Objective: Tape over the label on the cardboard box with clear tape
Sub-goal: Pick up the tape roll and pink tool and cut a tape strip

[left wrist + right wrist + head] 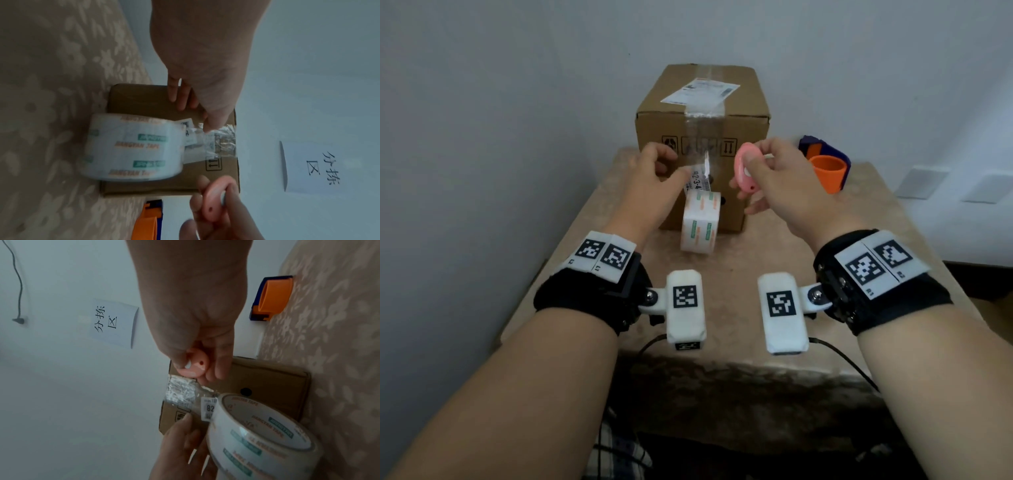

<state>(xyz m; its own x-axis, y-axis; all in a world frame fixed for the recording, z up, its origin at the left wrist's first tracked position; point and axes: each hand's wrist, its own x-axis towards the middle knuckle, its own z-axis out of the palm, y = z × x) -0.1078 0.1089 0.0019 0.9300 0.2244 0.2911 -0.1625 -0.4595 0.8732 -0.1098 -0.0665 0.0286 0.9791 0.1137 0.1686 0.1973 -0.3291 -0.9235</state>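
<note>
Your left hand (654, 171) pinches the clear tape strip (702, 161) that runs down the front of the cardboard box (702, 113), and the tape roll (700, 221) hangs from that strip in front of the box. Your right hand (774, 174) grips a small pink cutter (744, 168), thumb on it, beside the strip. The box stands at the worktop's (791, 240) far edge, its label (700, 89) on top. An orange and blue tape dispenser (825, 164) sits at the far right corner.
</note>
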